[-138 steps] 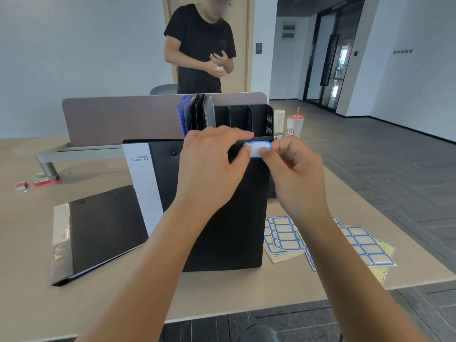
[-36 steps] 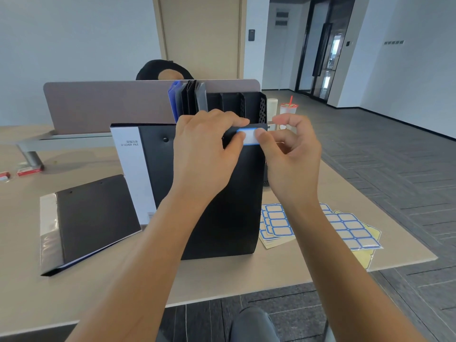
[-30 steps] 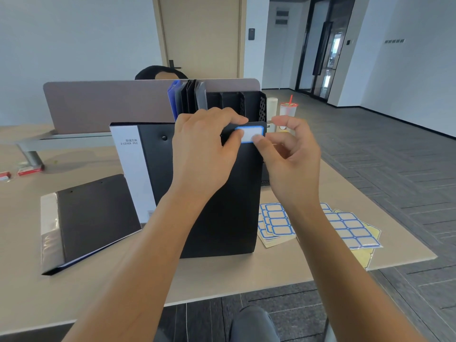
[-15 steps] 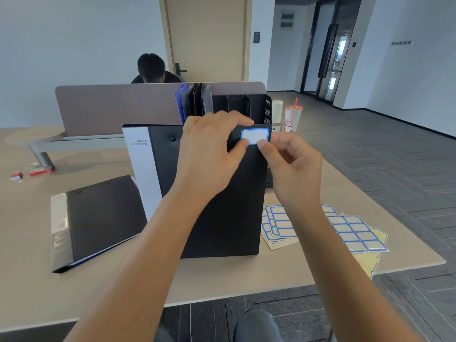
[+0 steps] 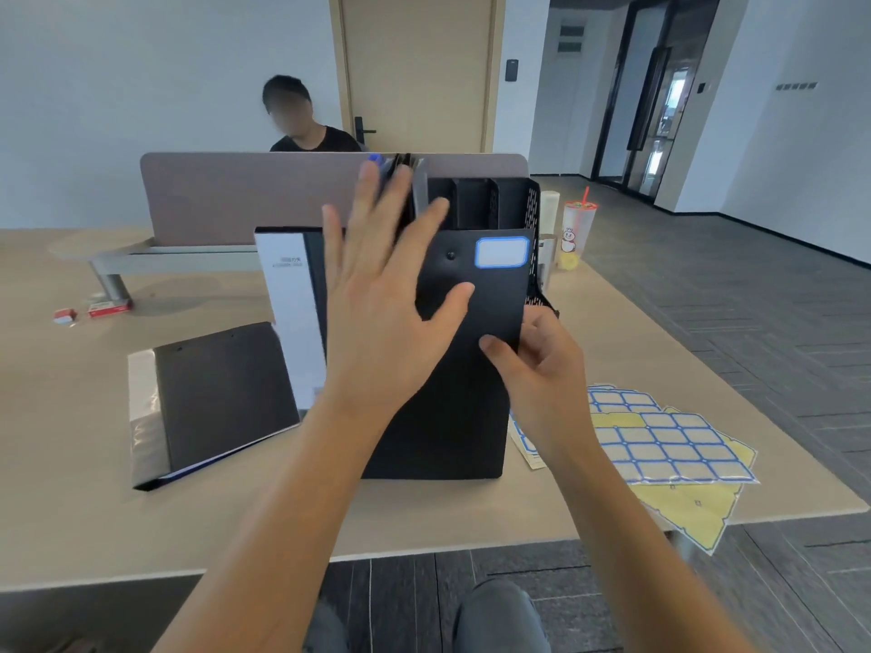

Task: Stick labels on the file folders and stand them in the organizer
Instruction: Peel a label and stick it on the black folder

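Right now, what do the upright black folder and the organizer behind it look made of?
The upright black folder looks like matte plastic: smooth, dull, a stud near its top. The organizer seems to be black perforated metal mesh, though painted plastic can't be ruled out.

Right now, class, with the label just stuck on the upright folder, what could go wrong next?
1. Only the right hand grips the folder, by its edge; the left hand is open in front of it, so it may tip.
2. The label may lift if it was not pressed flat.
3. The folder's bottom edge stands close to the label sheets and could scuff them when lifted to the organizer.
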{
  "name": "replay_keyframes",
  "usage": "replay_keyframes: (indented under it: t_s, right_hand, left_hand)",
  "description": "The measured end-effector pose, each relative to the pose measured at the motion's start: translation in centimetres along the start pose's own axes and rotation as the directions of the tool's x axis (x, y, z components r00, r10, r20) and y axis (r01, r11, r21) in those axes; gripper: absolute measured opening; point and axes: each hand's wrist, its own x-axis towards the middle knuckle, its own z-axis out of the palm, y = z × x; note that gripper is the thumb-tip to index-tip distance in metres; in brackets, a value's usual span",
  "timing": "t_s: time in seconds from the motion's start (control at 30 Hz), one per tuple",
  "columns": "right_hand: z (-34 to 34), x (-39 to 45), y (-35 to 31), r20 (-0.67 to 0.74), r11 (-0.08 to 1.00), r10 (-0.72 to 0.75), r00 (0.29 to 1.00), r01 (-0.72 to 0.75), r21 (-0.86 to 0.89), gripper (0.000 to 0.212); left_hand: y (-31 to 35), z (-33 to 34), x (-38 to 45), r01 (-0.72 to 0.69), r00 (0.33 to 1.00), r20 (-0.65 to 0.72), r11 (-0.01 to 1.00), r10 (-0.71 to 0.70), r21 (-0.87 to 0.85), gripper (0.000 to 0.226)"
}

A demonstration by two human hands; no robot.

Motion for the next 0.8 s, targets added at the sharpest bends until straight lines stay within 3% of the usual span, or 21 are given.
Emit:
replay_keyframes:
  t_s: [0.1,0.2,0.27,0.4,0.57,0.8]
  right_hand:
    - [0.5,-0.4,0.3,-0.016,1.000,0.010,1.000,-0.010,0.013,0.020]
    - [1.4,-0.6,0.5,-0.049,0.999,0.017,0.999,-0.015,0.030,0.022]
    - [2.1,-0.6,0.5,-0.077,0.999,0.019,0.997,-0.016,0.046,0.024]
    - [2.9,-0.5,0.9,-0.127,1.000,0.011,0.992,-0.011,0.000,0.025]
    - [2.4,-1.3,2.3,-0.117,0.994,0.092,0.989,-0.097,-0.043,0.025]
    - [1.9,-2.9,4.0,-0.095,0.962,0.121,0.988,-0.140,-0.235,0.019]
  left_hand:
    - [-1.9,-1.3,-3.3,0.307,0.946,-0.097,0.950,-0.311,-0.047,0.078]
    - [-3.8,-2.2,-6.0,0.651,0.746,-0.064,0.746,-0.663,-0.141,0.093]
    - [-5.1,-2.5,-7.4,0.740,0.649,0.026,0.624,-0.760,-0.251,0.091]
    - [-6.4,-2.5,-8.9,0.778,0.622,0.193,0.569,-0.759,-0.267,0.077]
    - [-6.9,-1.7,-10.0,0.769,0.629,0.168,0.575,-0.759,-0.280,0.076]
    - [-6.6,0.4,-11.6,0.759,0.642,0.163,0.590,-0.749,-0.276,0.092]
